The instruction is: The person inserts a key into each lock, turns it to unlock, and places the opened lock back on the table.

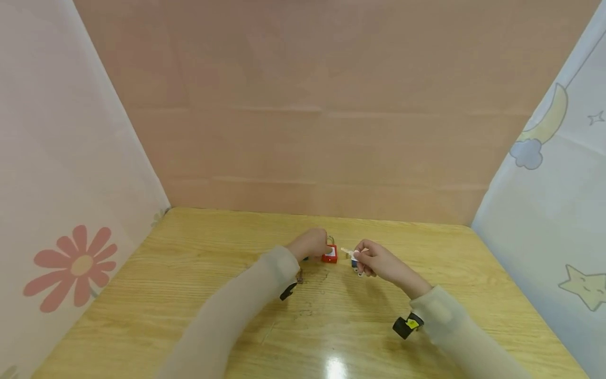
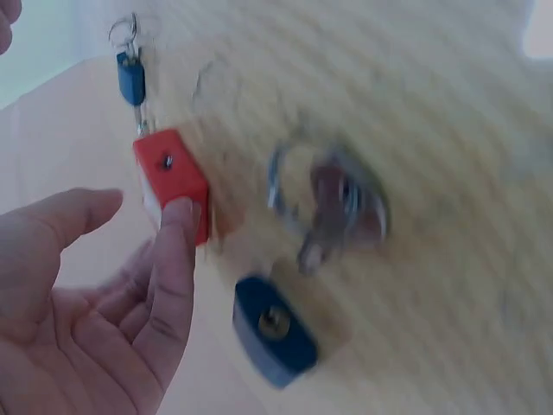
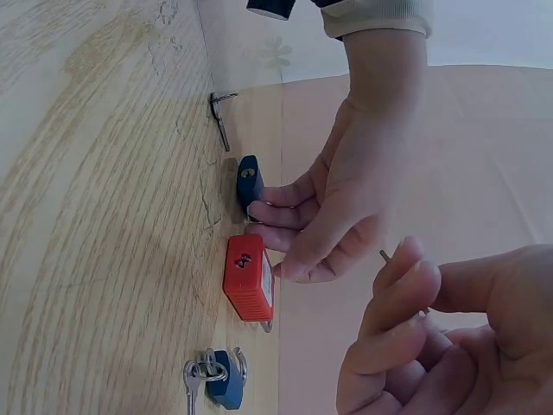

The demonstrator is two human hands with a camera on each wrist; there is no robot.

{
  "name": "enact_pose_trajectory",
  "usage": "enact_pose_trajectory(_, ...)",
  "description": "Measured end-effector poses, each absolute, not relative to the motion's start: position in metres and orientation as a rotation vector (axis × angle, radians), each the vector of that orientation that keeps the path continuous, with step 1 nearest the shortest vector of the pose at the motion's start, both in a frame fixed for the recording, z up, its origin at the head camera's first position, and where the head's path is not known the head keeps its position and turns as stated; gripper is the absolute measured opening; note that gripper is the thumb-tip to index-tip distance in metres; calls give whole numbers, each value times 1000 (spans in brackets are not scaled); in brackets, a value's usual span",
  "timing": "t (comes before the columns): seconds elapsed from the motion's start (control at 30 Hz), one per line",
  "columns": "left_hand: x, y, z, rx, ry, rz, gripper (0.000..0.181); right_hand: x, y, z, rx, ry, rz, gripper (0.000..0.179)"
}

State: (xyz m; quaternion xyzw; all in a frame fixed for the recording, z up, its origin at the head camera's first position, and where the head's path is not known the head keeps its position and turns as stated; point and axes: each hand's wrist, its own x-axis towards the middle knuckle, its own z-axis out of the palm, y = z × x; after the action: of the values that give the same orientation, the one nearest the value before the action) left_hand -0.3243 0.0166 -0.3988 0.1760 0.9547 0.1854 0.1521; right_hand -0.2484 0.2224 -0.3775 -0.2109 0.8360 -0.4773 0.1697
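A red padlock (image 1: pixel 330 255) stands on the table, its keyhole side facing the wearer. My left hand (image 1: pixel 310 243) reaches over to it. One fingertip touches the red body (image 2: pixel 177 177) in the left wrist view, while the thumb is spread away from it. My right hand (image 1: pixel 376 261) is raised just to the right and pinches a small key (image 3: pixel 385 256) between thumb and forefinger, mostly covered by the fingers. Beside the left fingers is a blue padlock (image 3: pixel 249 183). Another blue padlock (image 3: pixel 226 380), with keys on a ring, lies under the right hand.
A metal ring with keys (image 2: pixel 341 207) lies on the wooden table (image 1: pixel 265 337), nearer the wearer than the padlocks. A peach backdrop (image 1: pixel 303 147) rises behind the table, with patterned cloth walls on both sides.
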Motion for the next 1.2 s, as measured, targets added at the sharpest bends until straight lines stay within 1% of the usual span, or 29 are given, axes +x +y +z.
enact_pose_trajectory(0.33, -320, 28, -411, 234, 2781, 578, 47, -248, 222, -382, -610, 2361, -1379, 21)
enact_pose_trajectory(0.47, -317, 29, -413, 162, 2780, 544, 43, -248, 222, -382, -603, 2360, -1384, 20)
enact_pose_trajectory(0.6, -313, 30, -411, 149, 2801, 549, 40, -249, 222, -383, -590, 2359, -1381, 19)
enact_pose_trajectory(0.83, -306, 32, -404, 119, 2887, 547, 30, -248, 222, -382, -586, 2361, -1380, 19)
enact_pose_trajectory(1.2, -308, 37, -410, 188, 2917, 607, 36, -245, 224, -378, -579, 2387, -1369, 21)
